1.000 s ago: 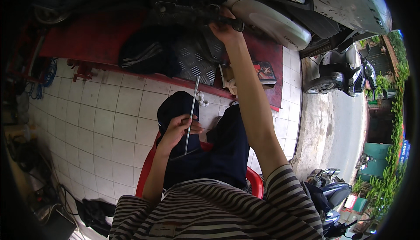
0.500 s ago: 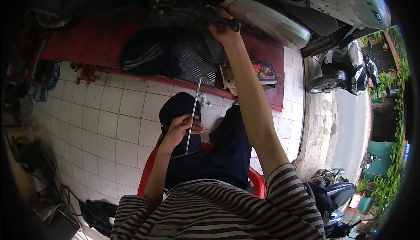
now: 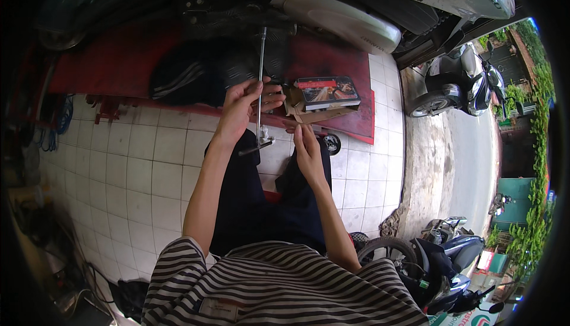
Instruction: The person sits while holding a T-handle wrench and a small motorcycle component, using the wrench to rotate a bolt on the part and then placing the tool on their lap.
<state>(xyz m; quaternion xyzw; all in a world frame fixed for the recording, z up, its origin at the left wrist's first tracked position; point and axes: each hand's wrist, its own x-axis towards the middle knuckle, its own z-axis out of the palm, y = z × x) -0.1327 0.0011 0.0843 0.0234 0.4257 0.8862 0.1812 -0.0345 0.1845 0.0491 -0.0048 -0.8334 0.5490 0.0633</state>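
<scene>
Head view, left hand: the bare left hand [image 3: 246, 109] sits toward 10 to 11 o'clock, its grip pinching a long, slim silver metal rod with a dark crossbar [image 3: 262, 65] between thumb and fingers.
Rod: it points to 12 o'clock, its crossbar end at 6 o'clock of the hand; whether the far tip touches the vehicle above cannot be told.
Right hand: the bare right hand [image 3: 310, 155] is at 4 o'clock from the left, apart from the rod, fingers close together; whether its grip pinches anything cannot be told.
Table: a low, worn red metal table [image 3: 361, 125] runs from 10 to 2 o'clock.
On the table: dark cloth with pale stripes [image 3: 181, 79] at 10; a black box with a coloured picture [image 3: 329, 90] on torn brown cardboard [image 3: 329, 115] at 1.
Above the table: a large grey-and-white motor scooter [image 3: 341, 20], 12 to 1 o'clock.
Floor: white square tiles [image 3: 136, 177] with dark joints, widest toward 8 and 9.
Room's edge: coiled blue hose [image 3: 56, 125] at 9.
Street side: grey paving [image 3: 469, 165] at 3, a parked black-and-silver scooter [image 3: 457, 79] at 2, a dark blue motorbike [image 3: 436, 266] at 4, green vines [image 3: 528, 231] beyond.
</scene>
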